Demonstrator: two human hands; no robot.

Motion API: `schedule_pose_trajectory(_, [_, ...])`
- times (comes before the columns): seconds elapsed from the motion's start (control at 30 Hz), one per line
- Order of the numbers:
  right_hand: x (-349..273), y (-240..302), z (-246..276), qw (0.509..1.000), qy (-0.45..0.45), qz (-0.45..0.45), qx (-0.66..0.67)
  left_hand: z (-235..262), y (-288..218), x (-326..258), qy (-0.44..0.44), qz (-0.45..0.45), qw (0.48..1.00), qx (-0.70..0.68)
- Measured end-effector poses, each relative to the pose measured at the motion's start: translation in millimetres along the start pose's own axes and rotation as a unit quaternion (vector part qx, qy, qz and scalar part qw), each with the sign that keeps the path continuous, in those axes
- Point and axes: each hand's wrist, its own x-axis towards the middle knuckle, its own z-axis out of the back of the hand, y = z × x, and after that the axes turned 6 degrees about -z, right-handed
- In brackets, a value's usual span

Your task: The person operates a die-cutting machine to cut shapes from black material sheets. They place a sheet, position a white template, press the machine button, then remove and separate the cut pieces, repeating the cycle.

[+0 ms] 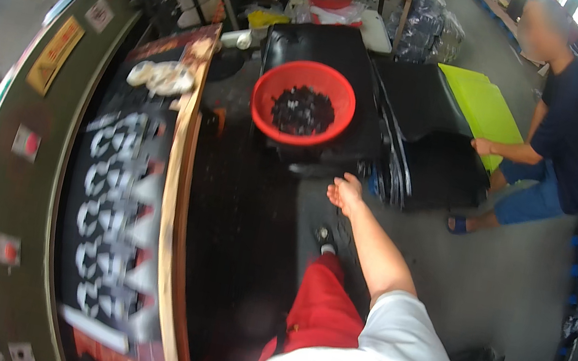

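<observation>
While your right hand [346,194] hung ahead of you, its fingers loosely half curled with nothing visible in them, the red basin [296,138] lay farther out and to its left, apart from it. Your left hand was out of view, so its state could not be told. Being round, the basin had no long axis; it held black scraps [303,111] and sat on a black-topped stack [321,41]. Black sheets [425,112] stood just right of that stack; well left ran the bench's wooden edge [175,214]. Grey floor [435,272] lay between your forearm and the co-worker [572,145].
</observation>
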Motion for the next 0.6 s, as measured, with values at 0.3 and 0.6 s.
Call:
schedule_pose_trajectory(0.3, [234.1,49.6,25.0,0.988,-0.094,-0.121,-0.014,103.8,-187.6,326.9,-0.173,-0.007,0.974,-0.143])
schedule_pose_trajectory(0.6, [266.3,75.8,-28.9,0.972,0.017,-0.111,0.206,49.4,-212.0,362.4,-0.216,-0.022,0.970,-0.110])
